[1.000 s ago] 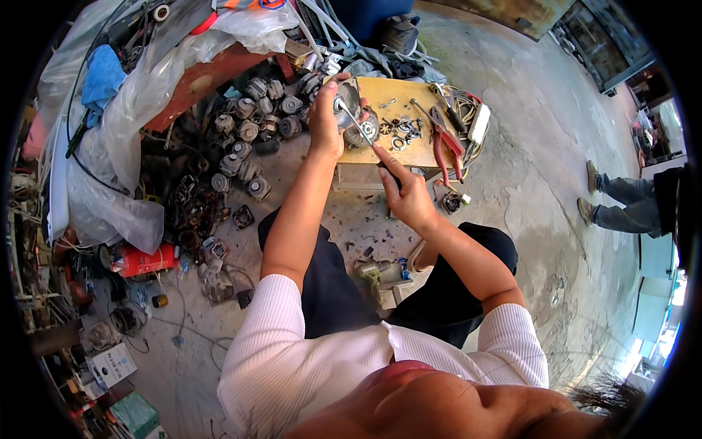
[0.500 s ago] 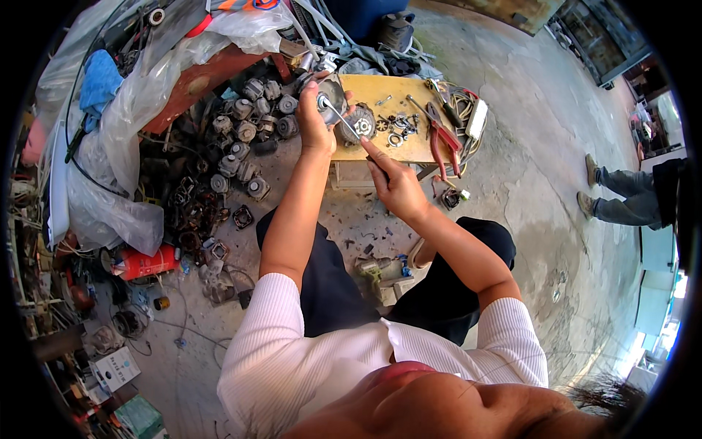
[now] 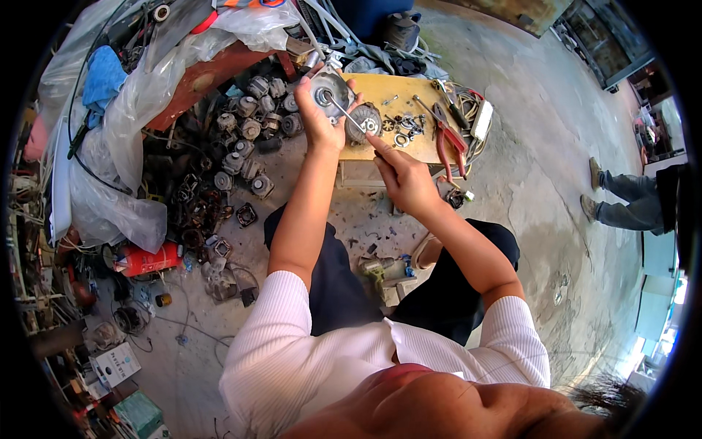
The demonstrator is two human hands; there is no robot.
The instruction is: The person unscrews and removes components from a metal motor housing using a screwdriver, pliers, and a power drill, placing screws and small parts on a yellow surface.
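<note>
Looks like shiny metal on the cover (image 3: pixel 334 79) and along the tool (image 3: pixel 345 113), smooth wood across the tabletop (image 3: pixel 374 88), glossy crinkled plastic on the sheet (image 3: pixel 110 172).

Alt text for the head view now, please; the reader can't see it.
A person's left hand holds a dished metal part while the right hand points a thin-shafted tool at its center. Pliers and small parts lie on a yellow tabletop; grimy mechanical pieces are piled at left.

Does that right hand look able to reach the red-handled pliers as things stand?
Probably yes: the right hand is near the pliers and nothing appears to block the way. It holds a thin metal tool, though, so it would likely need to set that down first.
</note>
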